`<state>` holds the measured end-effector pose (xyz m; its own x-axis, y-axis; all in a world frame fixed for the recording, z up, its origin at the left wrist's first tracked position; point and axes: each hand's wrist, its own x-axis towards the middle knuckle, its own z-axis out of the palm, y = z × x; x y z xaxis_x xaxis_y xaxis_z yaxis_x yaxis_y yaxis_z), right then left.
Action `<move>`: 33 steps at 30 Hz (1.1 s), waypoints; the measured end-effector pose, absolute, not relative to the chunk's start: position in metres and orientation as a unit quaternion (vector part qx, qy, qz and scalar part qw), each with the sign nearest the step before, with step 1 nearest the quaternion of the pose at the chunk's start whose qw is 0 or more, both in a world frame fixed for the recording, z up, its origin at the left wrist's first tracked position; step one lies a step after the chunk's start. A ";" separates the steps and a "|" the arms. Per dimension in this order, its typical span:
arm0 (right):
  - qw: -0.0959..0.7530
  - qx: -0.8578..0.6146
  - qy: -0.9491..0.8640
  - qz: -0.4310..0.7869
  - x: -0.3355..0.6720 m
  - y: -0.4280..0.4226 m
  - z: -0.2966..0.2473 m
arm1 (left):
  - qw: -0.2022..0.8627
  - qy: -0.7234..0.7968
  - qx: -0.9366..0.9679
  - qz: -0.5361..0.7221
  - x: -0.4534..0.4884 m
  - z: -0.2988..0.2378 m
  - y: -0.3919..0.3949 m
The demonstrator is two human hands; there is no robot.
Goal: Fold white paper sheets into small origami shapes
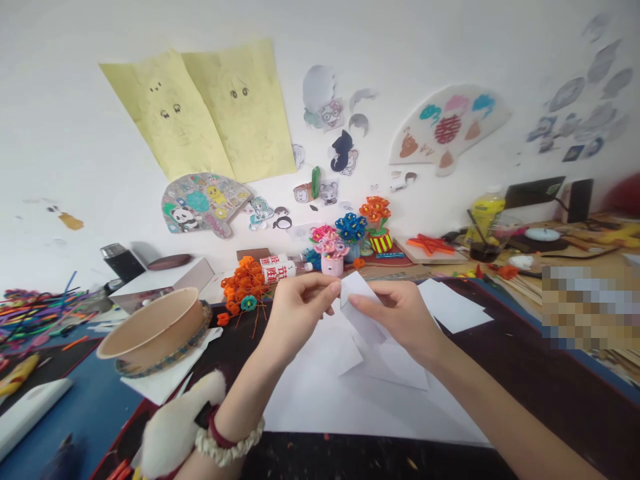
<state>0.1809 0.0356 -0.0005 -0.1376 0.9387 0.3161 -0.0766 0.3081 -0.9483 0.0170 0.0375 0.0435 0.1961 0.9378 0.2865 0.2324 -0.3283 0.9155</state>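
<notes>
A small folded piece of white paper [361,308] is held up at the middle of the view, above the desk. My right hand [407,313] grips it from the right, thumb lying across its front. At its upper left edge, my left hand [300,307] pinches with thumb and forefinger; the exact contact there is partly hidden. Beneath both hands lies a large white sheet [305,400], with smaller white paper pieces [395,368] on top of it. More white paper [453,307] rests to the right, beyond my right wrist.
To the left stand a round tan bowl [150,327] and a white plush item [173,427]. Orange fuzzy flowers [245,283], a lying bottle [283,268] and small flower pots [334,263] line the back. At right are a yellow bottle [486,210] and a dark drink cup [485,248].
</notes>
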 end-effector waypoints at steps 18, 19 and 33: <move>0.557 -0.348 -0.602 0.454 0.181 0.032 0.004 | 0.303 0.412 0.734 0.448 0.014 0.045 0.036; 0.559 -0.346 -0.596 0.461 0.181 0.031 0.005 | 0.305 0.410 0.735 0.445 0.015 0.045 0.036; 0.555 -0.333 -0.566 0.511 0.182 0.033 0.002 | 0.315 0.417 0.732 0.438 0.014 0.042 0.038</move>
